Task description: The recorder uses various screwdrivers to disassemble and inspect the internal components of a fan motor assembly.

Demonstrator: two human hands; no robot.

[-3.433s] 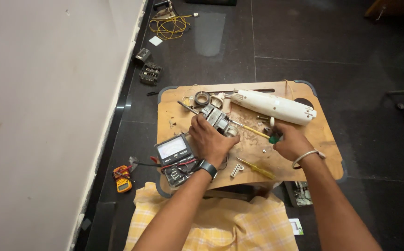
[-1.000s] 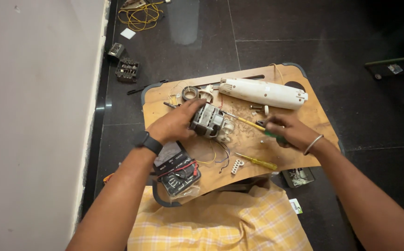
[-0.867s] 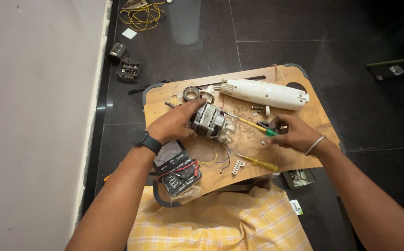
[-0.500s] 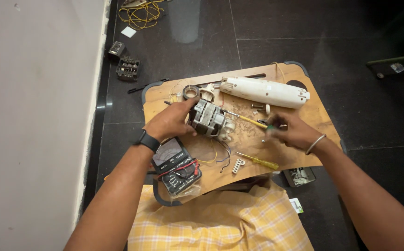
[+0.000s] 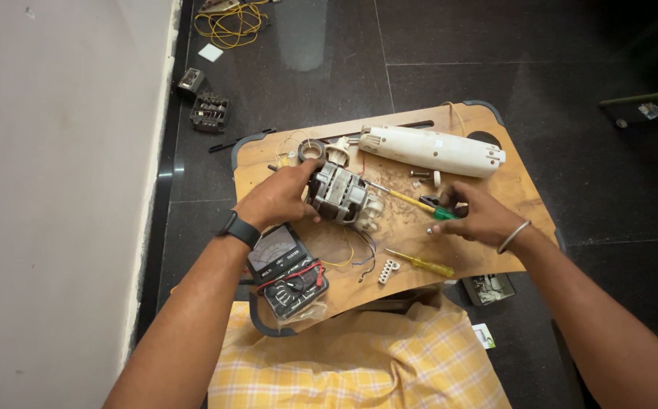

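Observation:
My left hand (image 5: pixel 280 198) grips a small grey electric motor (image 5: pixel 338 195) lying on a wooden board (image 5: pixel 511 182). My right hand (image 5: pixel 474 215) holds a screwdriver with a yellow shaft and green handle (image 5: pixel 414 203); its tip points at the motor's right end. A white oblong appliance housing (image 5: pixel 429 150) lies just beyond both hands on the board. Loose coloured wires (image 5: pixel 352 254) trail from the motor toward me.
A black multimeter with red leads (image 5: pixel 286 269) sits at the board's near left corner. A second yellow screwdriver (image 5: pixel 420 263) and a white terminal block (image 5: pixel 387 271) lie near the front edge. Black parts (image 5: pixel 208 112) and yellow cable (image 5: pixel 230 21) lie on the dark floor.
The left hand moved from the motor's near side to grip its left end, uncovering the multimeter. The motor turned slightly on the board. The right hand stays at the screwdriver.

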